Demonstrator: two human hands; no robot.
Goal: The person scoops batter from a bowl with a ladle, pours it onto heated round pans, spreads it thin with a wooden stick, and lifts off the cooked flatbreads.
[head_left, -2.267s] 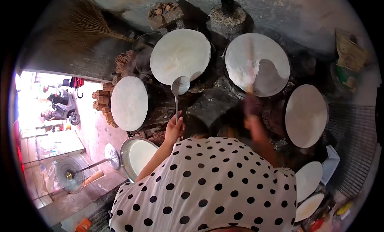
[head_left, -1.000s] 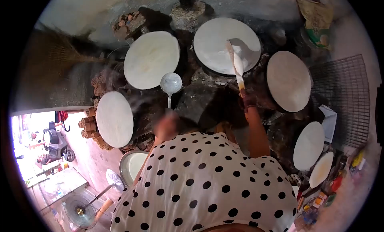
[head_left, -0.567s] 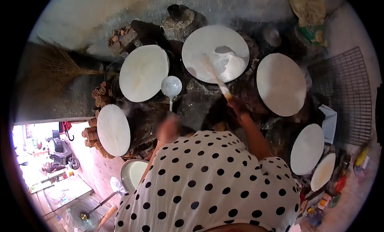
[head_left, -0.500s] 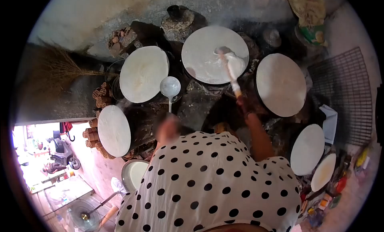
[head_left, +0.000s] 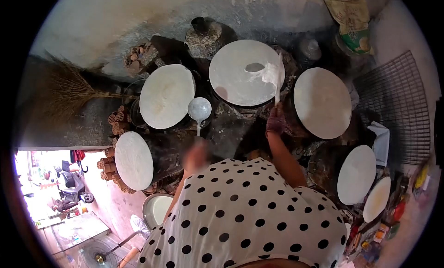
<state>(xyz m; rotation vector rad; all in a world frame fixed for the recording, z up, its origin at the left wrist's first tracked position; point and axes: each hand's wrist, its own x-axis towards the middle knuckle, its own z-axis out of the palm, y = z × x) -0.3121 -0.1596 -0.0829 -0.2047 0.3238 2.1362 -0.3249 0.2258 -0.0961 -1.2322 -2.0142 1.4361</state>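
Observation:
My left hand [head_left: 196, 156], blurred, is at the handle end of a metal ladle [head_left: 200, 109], its round bowl facing up. My right hand [head_left: 276, 122], in a dark reddish glove, is closed round a long batter spreader [head_left: 279, 80] coated in white. The spreader lies along the right side of the large round griddle [head_left: 229, 60]. White batter covers most of this griddle, with a thicker smear beside the spreader and a bare grey patch near the middle. Other round griddles with white sheets stand at left [head_left: 167, 97] and right [head_left: 322, 103].
Further white rounds are at the lower left [head_left: 134, 160] and lower right [head_left: 356, 174]. A basin of white liquid [head_left: 159, 208] is beside my body. A straw broom [head_left: 76, 85], stacked briquettes [head_left: 118, 122], a wire rack [head_left: 397, 110] and a fan [head_left: 100, 258] surround the workspace.
My right hand has swept the spreader from the middle of the large griddle to its right edge, smearing the batter. The left hand stays at the ladle.

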